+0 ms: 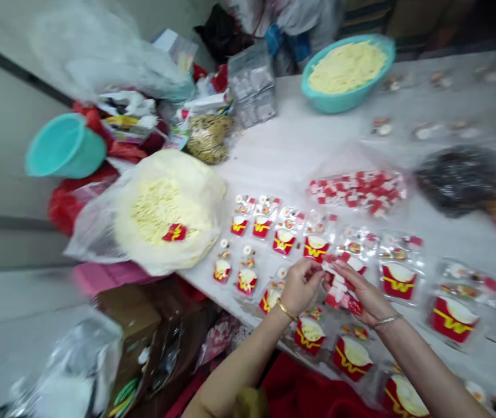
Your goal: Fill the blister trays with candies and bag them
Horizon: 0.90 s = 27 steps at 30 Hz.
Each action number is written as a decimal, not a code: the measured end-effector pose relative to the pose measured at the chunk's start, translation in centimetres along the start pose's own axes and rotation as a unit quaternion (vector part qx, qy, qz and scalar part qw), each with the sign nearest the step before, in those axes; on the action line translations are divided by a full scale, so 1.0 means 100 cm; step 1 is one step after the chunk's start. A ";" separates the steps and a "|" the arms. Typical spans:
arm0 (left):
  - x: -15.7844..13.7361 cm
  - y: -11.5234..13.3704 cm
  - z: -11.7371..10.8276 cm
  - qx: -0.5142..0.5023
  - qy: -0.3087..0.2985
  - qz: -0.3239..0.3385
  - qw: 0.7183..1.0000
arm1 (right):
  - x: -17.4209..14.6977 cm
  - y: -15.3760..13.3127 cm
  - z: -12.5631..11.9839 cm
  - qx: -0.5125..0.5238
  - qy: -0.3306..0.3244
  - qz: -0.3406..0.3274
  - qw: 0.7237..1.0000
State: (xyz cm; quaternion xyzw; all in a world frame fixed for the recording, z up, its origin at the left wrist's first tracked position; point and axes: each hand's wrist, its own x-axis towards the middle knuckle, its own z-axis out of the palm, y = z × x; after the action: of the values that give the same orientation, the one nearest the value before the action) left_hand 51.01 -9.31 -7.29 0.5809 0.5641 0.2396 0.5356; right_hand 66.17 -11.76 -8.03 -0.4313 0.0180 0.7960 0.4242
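My right hand [363,293] is cupped around several small red-and-white pieces [339,290], which show between its thumb and fingers. Right beside it is my left hand [300,288], its fingertips pinched together; whatever they hold is hidden. Beneath and around both hands lie clear plastic trays in rows, each with a red fries carton [311,335] marked with a yellow zigzag and small toy-like food pieces. Another such carton [399,281] sits in its tray to the right of my hands.
Pale yellow strips fill a large plastic bag [206,186], with a red carton [174,233] on top. Behind the rows lies a bag of red-and-white pieces [363,188]. A teal basin [332,103] of yellow strips stands farther back, and a dark bag [456,177] at right.
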 end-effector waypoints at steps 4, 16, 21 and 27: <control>-0.061 -0.038 -0.032 0.054 0.023 -0.030 0.998 | -0.004 0.064 0.014 0.010 -0.007 0.097 0.995; -0.044 -0.148 -0.199 0.181 0.254 -0.115 0.943 | 0.043 0.116 0.063 -0.056 -0.043 0.138 0.988; -0.004 -0.186 -0.226 0.209 0.242 -0.173 0.931 | 0.060 0.117 0.078 -0.101 -0.087 0.157 0.978; 0.005 -0.185 -0.216 0.286 0.279 -0.201 0.895 | 0.065 0.128 0.075 -0.143 -0.098 0.201 0.964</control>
State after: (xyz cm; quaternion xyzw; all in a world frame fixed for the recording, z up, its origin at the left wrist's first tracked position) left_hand 24.73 -5.19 -17.23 0.4928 0.8390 0.1078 0.2041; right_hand 50.56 -12.67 -12.19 -0.3947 -0.0517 0.8977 0.1886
